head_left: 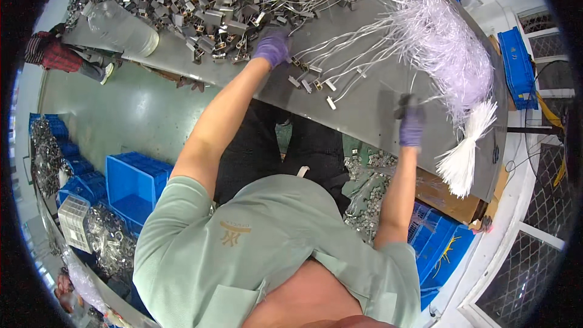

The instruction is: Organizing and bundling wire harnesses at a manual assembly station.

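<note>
The white wires (364, 39) lay on the grey surface (358, 115) between the two hands and beyond them, fanning out from a thick bundle of pale, lilac-tinted strands (449, 54). Several ended in small white connectors (331, 102), which rested just to the right of the left hand (272, 47) and slightly nearer the body. That hand, in a purple glove with dark fingers, was at the near edge of a heap of small metal parts (200, 9); whether its fingers were gripping one could not be told. The right hand (411, 123), gloved alike, was over the surface, well apart from the left one; it was blurred, so whether it was open or closed could not be told either.

The strand bundle spread beyond the right hand and to its right, and its gathered white end (464, 158) splayed out to the right of that hand, nearer the body. The metal heap stretched away to the left of the left hand, and a clear plastic container (124, 27) lay along its side.

Farther out, a blue crate (518, 68) stood to the right of the right hand, beyond the surface. Well to the left of the left hand, another person (57, 54) was beside the surface's far end, above the green floor (139, 103).
</note>
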The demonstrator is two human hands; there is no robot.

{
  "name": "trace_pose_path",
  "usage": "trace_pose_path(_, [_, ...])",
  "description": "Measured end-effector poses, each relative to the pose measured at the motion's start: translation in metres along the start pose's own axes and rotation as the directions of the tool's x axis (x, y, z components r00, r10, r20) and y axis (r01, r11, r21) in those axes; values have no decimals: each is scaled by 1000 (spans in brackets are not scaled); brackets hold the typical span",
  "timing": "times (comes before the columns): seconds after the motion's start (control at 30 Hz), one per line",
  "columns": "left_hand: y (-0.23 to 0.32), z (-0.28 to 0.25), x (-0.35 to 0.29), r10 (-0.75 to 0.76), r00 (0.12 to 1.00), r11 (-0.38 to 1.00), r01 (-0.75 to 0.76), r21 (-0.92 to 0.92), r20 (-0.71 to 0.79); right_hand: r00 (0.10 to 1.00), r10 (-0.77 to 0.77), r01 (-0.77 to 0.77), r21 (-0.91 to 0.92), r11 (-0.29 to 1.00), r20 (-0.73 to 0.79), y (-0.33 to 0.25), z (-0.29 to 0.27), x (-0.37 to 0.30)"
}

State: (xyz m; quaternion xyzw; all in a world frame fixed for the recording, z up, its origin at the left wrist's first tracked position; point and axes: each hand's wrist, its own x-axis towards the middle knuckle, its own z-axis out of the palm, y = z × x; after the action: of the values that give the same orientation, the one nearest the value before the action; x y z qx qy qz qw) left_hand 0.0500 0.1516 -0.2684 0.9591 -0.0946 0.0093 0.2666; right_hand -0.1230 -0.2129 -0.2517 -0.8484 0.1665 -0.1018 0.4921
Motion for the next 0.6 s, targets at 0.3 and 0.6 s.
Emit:
trace_pose_path(0.3, [-28,-57,-110,401,911,904,-376,203,-97,971,70,-94,93,991,230,-27,50,0])
trace_pose_path(0.6, [-54,-82,-292,-247,968,631,186,-753,32,724,15,-542,556,630,690,-99,239,14])
